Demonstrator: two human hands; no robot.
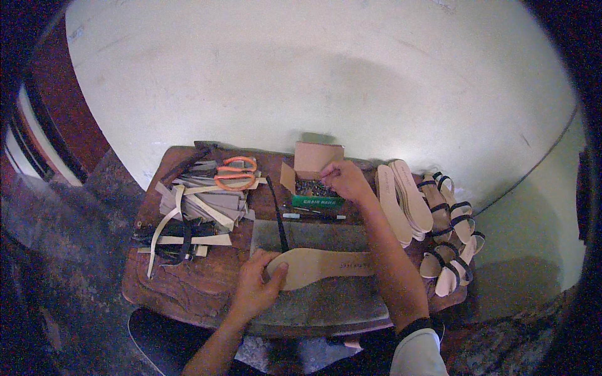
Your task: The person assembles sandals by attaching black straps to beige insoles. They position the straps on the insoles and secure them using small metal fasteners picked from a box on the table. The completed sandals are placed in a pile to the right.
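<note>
My left hand (256, 287) grips the rounded end of a tan shoe insole (316, 268), thumb on top. The insole lies roughly crosswise near the front of the table, and its right end goes out of sight behind my right forearm. Above an opened green cardboard box (318, 202) is my right hand (346, 182), its fingertips pinched together. Small dark pieces that look like tacks (307, 187) fill the box. Whatever those fingertips hold is too small to make out. A narrow black strap (278, 216) runs down toward the insole from the far side.
Orange-handled scissors (236, 174) lie on a pile of grey and cream strips (204, 203) at left. A marker pen (313, 217) lies before the box. Stacked insoles (411, 197) and several black-strapped sandals (448, 216) occupy the right side of the wooden table (188, 291), against a wall.
</note>
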